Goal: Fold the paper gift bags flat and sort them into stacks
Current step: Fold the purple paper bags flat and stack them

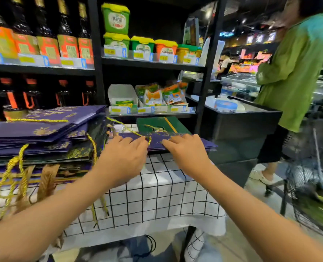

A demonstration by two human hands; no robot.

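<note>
A flat purple gift bag (206, 143) with gold print and a gold cord handle lies at the far side of the table with the white, black-gridded cloth (156, 195). My left hand (123, 157) grips its near edge with curled fingers, close to the cord. My right hand (185, 150) rests on the same bag with fingers spread flat. Under it, farther back, lies a flat green bag (160, 124). A tall stack of folded purple and dark bags (41, 137) fills the table's left side, gold cords hanging over the front.
Store shelves (153, 64) with tubs, packets and bottles stand right behind the table. A black counter (240, 129) is to the right. A person in a green shirt (293, 76) stands there beside a wire shopping cart (311, 167).
</note>
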